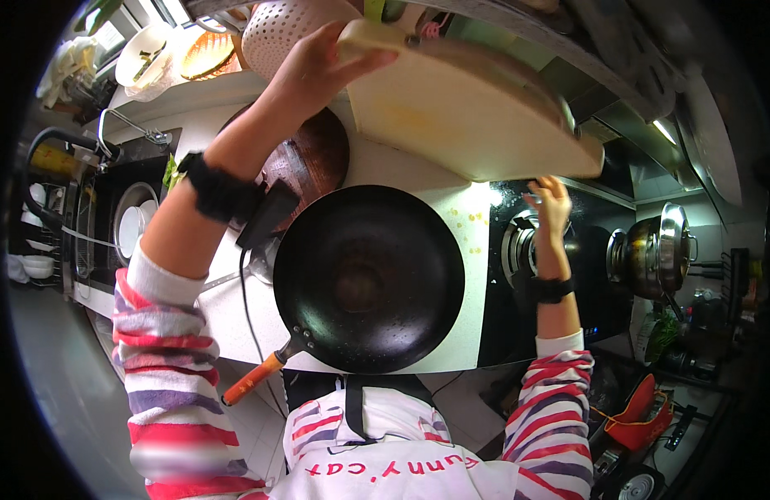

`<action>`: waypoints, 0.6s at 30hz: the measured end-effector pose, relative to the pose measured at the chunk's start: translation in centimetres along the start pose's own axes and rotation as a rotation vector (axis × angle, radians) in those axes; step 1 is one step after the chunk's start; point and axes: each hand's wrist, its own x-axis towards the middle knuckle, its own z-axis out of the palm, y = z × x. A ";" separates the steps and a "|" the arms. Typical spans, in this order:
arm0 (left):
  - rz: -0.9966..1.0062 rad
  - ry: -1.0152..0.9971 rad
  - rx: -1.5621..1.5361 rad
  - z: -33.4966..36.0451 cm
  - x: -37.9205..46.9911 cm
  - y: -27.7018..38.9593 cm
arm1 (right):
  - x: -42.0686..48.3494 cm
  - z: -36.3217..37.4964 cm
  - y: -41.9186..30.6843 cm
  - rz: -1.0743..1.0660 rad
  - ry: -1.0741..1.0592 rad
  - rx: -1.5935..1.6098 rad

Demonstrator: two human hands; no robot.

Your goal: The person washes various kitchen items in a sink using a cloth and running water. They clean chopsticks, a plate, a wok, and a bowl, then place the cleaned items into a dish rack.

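My left hand [335, 59] is closed on one end of a pale rectangular cutting board [435, 119], which is raised and tilted above the back of the counter. Close below the board's right corner is my right hand [552, 203], fingers partly spread over the stove; whether it touches the board is unclear. A black wok [369, 275] with an orange wooden handle [253, 378] sits on the counter before me. Behind my left forearm lies a round dark wooden board [316, 153].
A gas burner [519, 247] is on the black cooktop, with a lidded metal pot [653, 250] farther right. On the left are a sink faucet [134, 128] and a metal basin holding white dishes [131, 228]. A perforated white colander [278, 37] stands at the back.
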 end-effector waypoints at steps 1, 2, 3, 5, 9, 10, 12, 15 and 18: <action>0.002 0.035 0.069 0.3 1.5 -0.2 | -1.2 1.6 0.4 -0.050 -0.044 -0.074; 0.043 0.058 0.055 0.9 2.6 -0.6 | -1.9 3.6 0.6 -0.064 -0.080 -0.021; 0.081 0.081 0.041 1.4 3.6 -0.9 | -2.4 5.0 0.3 -0.124 -0.308 0.090; 0.048 0.104 -0.167 2.4 5.7 -1.6 | -2.8 8.5 0.0 -0.087 -0.288 0.117; 0.180 0.122 0.008 3.7 8.6 -3.2 | -0.9 13.8 -0.9 0.322 -0.269 0.152; 0.214 0.122 0.042 3.9 9.2 -3.6 | -0.5 15.2 -0.8 0.422 -0.246 0.190; 0.282 0.117 0.093 4.1 10.1 -4.4 | 0.5 17.7 -0.4 0.369 -0.258 0.197; 0.353 0.090 0.157 4.3 10.7 -5.2 | 2.2 19.9 -0.2 0.280 -0.296 0.199; 0.350 0.096 0.154 3.7 9.5 -4.8 | 3.8 20.3 -0.4 0.258 -0.310 0.132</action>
